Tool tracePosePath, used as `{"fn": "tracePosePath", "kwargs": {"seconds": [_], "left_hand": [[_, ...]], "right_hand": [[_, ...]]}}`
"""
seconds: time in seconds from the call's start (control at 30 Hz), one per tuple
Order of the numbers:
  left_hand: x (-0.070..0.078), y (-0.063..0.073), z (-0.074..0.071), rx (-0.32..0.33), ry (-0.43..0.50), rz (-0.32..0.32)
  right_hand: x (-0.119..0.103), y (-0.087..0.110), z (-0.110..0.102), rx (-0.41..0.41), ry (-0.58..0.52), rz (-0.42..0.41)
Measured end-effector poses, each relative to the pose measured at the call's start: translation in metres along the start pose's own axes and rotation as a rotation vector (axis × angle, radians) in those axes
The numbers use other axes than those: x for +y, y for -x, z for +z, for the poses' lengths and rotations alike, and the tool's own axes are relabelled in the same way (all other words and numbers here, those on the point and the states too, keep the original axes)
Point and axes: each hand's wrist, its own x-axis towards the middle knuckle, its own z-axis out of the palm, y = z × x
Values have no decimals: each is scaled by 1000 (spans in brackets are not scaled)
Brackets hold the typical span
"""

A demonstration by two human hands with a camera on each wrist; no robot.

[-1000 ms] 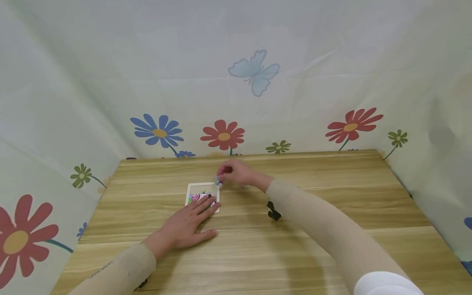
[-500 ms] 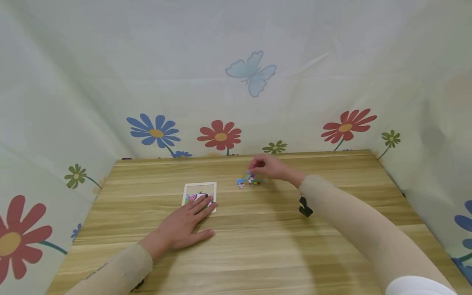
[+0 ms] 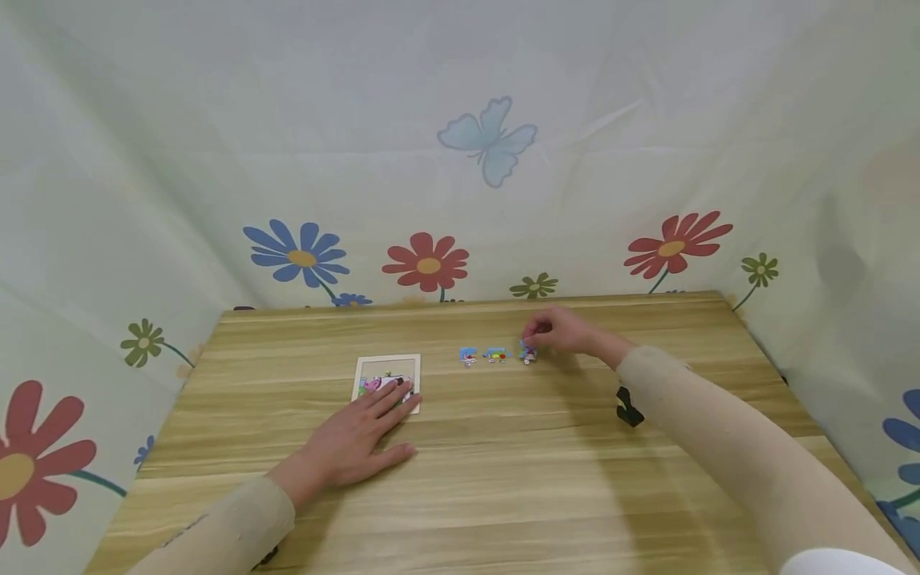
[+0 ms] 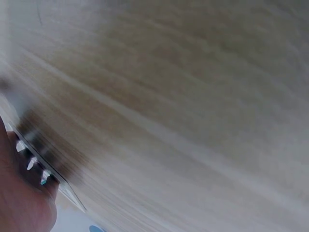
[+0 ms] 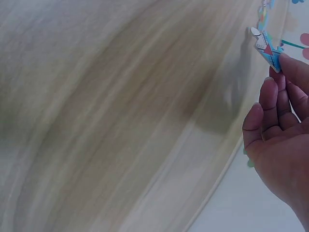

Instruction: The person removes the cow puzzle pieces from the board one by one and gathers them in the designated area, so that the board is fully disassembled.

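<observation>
Flat on a white-framed jigsaw puzzle (image 3: 359,374) lies my left hand (image 3: 359,439), its fingers straight over the lower part. A pink figure shows in the filled lower part; the upper part of the frame is bare, and my fingers hide some of the picture. Farther right, my right hand (image 3: 564,330) pinches a blue puzzle piece (image 5: 268,50) between thumb and finger, close over the table. Left of it, two more puzzle pieces lie in a row: one blue and white (image 3: 468,356), one with green, yellow and red (image 3: 496,354).
The wooden table (image 3: 474,479) meets a flower-printed cloth wall (image 3: 345,160) at its back edge. A black object (image 3: 628,406) shows beside the right forearm.
My right hand has moved right from the puzzle frame, past the two loose pieces, still pinching a piece. Those two pieces now lie in plain sight. The left hand stays on the puzzle.
</observation>
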Motion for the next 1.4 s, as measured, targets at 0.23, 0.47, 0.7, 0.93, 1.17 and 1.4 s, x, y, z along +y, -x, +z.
{"fn": "tracePosePath", "kwargs": {"seconds": [0.23,0.47,0.7,0.93,1.17,1.4], "left_hand": [[-1,1,0,4,4,2],[-1,1,1,12,-5,8],[1,1,-1,-11,6,2],[0,1,-1,-18,3,-9],[0,1,-1,-12,-1,-7],[1,1,-2,-9,-4,-1]], "right_hand": [[8,-3,3,0,52,18],[11,-7,9,-7,98,-4],[11,-8,14,2,116,-33],[17,-12,18,32,126,-54],[16,-10,18,47,162,-73],[15,-8,19,48,190,-85]]}}
